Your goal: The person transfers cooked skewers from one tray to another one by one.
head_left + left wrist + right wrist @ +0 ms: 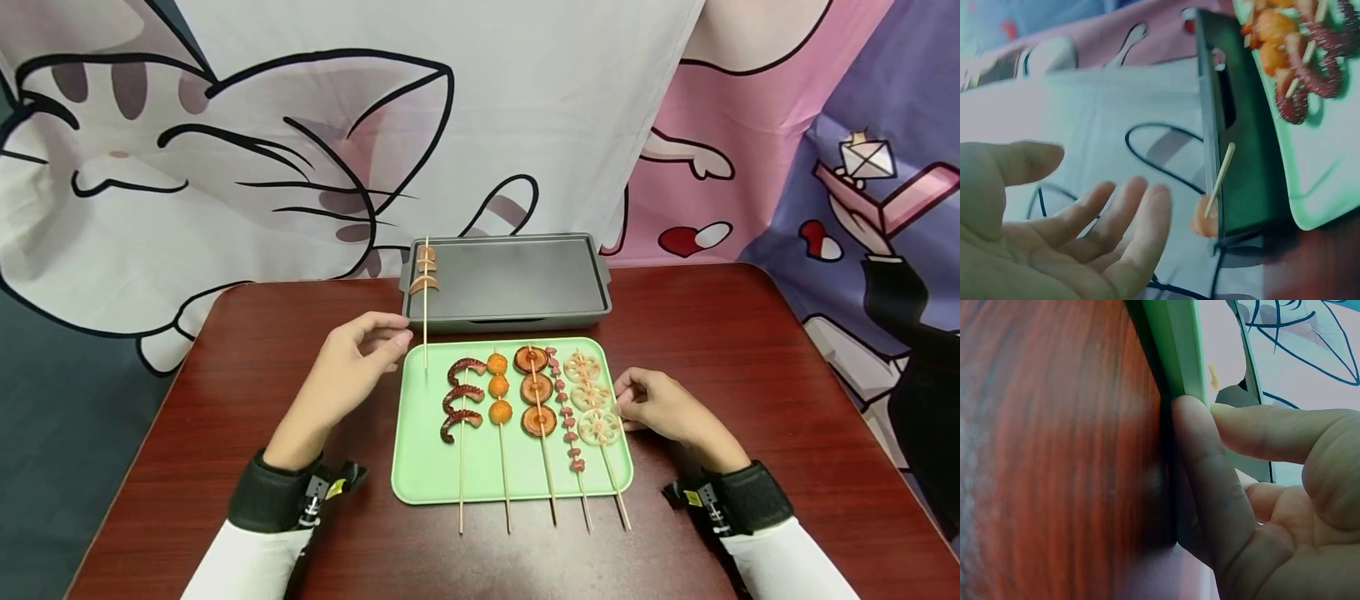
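My left hand [358, 360] hovers beside the grill pan's front left corner with thumb and fingers apart and nothing between them, as the left wrist view shows. Close to its fingertips is a skewer of pale orange-brown slices [424, 285], lying on the left end of the dark grey grill pan [517, 279], its bare stick reaching out over the green tray [423, 454]. My right hand [660, 406] pinches the tray's right edge between thumb and forefinger; the right wrist view shows the fingertips on the green rim [1186, 353].
On the tray lie skewers of octopus tentacles [463, 400], orange balls [498, 387], mushroom slices [536, 390], small reddish pieces [564, 408] and lotus root slices [591, 396]. Their sticks overhang the front rim. Behind the brown table [300, 517] hangs a cartoon-print cloth [570, 108].
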{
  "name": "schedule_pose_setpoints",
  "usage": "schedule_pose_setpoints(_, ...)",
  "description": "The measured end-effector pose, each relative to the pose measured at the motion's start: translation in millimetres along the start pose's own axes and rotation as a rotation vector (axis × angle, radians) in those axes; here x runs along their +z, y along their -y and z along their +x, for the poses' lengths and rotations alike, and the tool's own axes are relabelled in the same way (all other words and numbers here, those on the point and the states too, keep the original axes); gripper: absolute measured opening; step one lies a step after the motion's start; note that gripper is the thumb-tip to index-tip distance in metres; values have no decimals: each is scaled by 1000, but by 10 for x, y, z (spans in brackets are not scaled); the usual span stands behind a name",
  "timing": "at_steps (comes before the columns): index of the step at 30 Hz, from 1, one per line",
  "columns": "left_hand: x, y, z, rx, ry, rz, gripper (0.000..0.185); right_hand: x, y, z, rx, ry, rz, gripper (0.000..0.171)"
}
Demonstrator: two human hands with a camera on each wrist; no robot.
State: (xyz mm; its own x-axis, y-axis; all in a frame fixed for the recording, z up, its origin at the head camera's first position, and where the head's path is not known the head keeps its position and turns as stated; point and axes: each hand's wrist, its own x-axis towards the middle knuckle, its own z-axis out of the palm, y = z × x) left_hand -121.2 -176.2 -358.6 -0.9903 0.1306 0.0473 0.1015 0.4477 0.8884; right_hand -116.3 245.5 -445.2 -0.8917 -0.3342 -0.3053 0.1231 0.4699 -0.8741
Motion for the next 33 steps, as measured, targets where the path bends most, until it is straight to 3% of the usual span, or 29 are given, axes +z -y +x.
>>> schedule_pose_setpoints(4,-78,105,93,-91,45,-164,41,4,5,9,-8,-3,-10,16)
schedule_pose_setpoints(8,-125,232,178,-143,51,-289,45,0,5,13,-12,-8,-17,15)
schedule_pose_setpoints(14,-153,403,296,-205,72,-592,51,-16,10,20,-9,-10,-14,15)
schedule_pose_setpoints(17,-138,457,340,-239,92,-696,56,-17,11,23,-9,-10,-12,16)
schedule_pose_setpoints(24,-19,514,434,-335,128,-750,57,-4,6,16,-8,-14,-14,15)
schedule_pose_setpoints(33,118,558,422,-376,132,-818,44,-2,-23,10,-16,-5,2,16)
